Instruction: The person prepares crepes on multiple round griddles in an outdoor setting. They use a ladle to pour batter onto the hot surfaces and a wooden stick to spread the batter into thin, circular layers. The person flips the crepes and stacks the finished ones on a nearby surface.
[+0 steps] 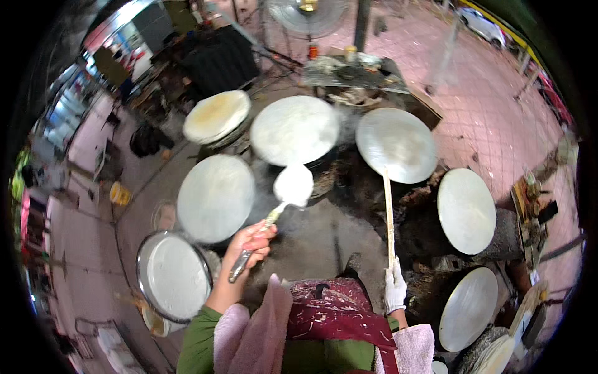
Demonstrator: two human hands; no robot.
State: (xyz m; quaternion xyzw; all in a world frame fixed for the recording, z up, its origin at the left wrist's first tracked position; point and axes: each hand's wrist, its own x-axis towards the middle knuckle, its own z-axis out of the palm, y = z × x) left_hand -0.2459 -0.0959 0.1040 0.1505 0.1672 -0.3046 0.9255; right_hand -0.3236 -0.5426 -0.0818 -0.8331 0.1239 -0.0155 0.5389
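My bare left hand (254, 243) grips the handle of a ladle (293, 186). White batter coats its bowl, which overlaps the near edge of a round griddle (295, 128) covered in a white layer. In a white work glove, my right hand (396, 286) holds a long wooden stick (389, 217). The stick's far end meets the near rim of another round griddle (396, 142), which has a greyish, cloudy surface. To the left of my left hand is a pale round griddle (216, 198). Below that stands a dark-rimmed basin of white batter (177, 276).
A stack of thin round flatbreads (217, 117) lies at the far left. Two more griddles, an upper one (467, 210) and a lower one (468, 308), stand on the right. Behind the griddles are a cluttered table (352, 75) and a standing fan (308, 16).
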